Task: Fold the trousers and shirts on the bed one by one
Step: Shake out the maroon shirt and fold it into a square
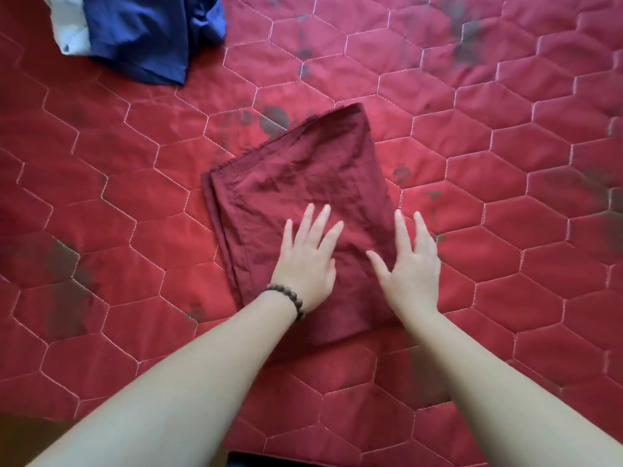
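A dark maroon garment of thin, wrinkled cloth [296, 197], folded into a long rectangle, lies flat in the middle of the red quilted bed cover with stitched hexagons [505, 163]. The left hand [305, 261] and the right hand [409, 264] rest on its near half, fingers straight and spread. A beaded bracelet [291, 298] circles the left wrist. A crumpled blue garment [148, 35] lies far left, well apart; open cover surrounds the fold.

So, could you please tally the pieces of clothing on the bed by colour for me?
Maroon: 1, the folded garment under both flat hands, left hand and right hand.
Navy blue: 1, the unfolded garment at the far left.
White: 1, the cloth beside the navy one, partly out of frame.
Total: 3
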Motion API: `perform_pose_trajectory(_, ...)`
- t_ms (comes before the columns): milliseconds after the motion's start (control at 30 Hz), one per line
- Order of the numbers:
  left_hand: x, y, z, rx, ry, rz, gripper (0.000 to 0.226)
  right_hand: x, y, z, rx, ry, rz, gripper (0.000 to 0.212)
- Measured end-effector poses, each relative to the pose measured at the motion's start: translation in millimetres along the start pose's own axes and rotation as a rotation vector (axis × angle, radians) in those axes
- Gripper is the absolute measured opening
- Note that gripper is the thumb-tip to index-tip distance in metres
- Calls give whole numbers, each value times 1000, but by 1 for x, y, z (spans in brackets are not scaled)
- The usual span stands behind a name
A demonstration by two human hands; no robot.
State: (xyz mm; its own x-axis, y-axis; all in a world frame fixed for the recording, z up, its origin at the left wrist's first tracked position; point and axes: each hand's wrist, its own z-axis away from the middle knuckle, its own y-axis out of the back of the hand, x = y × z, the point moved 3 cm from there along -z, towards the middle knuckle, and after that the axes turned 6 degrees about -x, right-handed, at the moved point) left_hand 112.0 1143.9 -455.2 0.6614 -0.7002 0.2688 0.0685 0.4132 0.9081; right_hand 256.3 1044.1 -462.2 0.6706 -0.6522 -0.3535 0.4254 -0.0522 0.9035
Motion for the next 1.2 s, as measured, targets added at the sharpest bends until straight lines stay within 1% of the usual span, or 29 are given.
perform_pose_trajectory(33, 8, 8, -23, -49, -117, -71, 75, 4, 2, -3, -19, -125, 4, 84)
perform_pose_trajectory(100, 21, 21, -66, -166, -301, -219, 87, 6, 1, -6, -104, -272, 28, 95)
perform_pose_trajectory(200, 38, 24, -109, -363, -531, -422, 93, 4, -4, -8, -184, -337, 48, 97)
perform_pose_trajectory(267, 39, 20, -123, -496, -567, -522, 96, 4, -8, -11, -208, -368, 13, 88)
perform_pose_trajectory(300, 38, 19, -128, -509, -570, -554, 96, 3, -10, -12, -219, -376, -10, 81)
perform_pose_trajectory(400, 37, 24, -134, -396, -601, -645, 87, 0, -14, -13, -279, -383, -50, 53)
perform_pose_trajectory(433, 34, 26, -135, -391, -595, -662, 83, -1, -15, -13, -303, -376, -48, 44)
perform_pose_trajectory(500, 23, 32, -138, -447, -551, -705, 72, -2, -16, -12, -332, -320, -31, 32)
perform_pose_trajectory(567, 10, 41, -139, -482, -535, -758, 61, -1, -13, -12, -324, -247, -14, 27)
perform_pose_trajectory(667, -11, 56, -137, -432, -552, -796, 39, 7, -5, -17, -313, -167, 53, 24)
perform_pose_trajectory(733, -25, 66, -135, -392, -517, -798, 27, 13, 3, -24, -309, -147, 83, 25)
perform_pose_trajectory(833, -37, 86, -137, -304, -465, -802, 25, 9, 30, -43, -228, -79, 108, 26)
perform_pose_trajectory(900, -39, 108, -142, -253, -434, -777, 27, 1, 58, -59, -127, -10, 155, 25)
perform_pose_trajectory(967, -37, 139, -148, -181, -385, -700, 25, -9, 93, -75, -9, 61, 208, 22)
perform_pose_trajectory(1067, -30, 195, -152, 26, -351, -585, 19, -27, 152, -93, 188, 186, 288, 20)
perform_pose_trajectory(1133, -21, 232, -147, 173, -375, -523, 14, -38, 190, -96, 382, 317, 319, 19)
perform_pose_trajectory(1200, -13, 259, -138, 287, -430, -497, 14, -44, 216, -94, 497, 406, 367, 14)
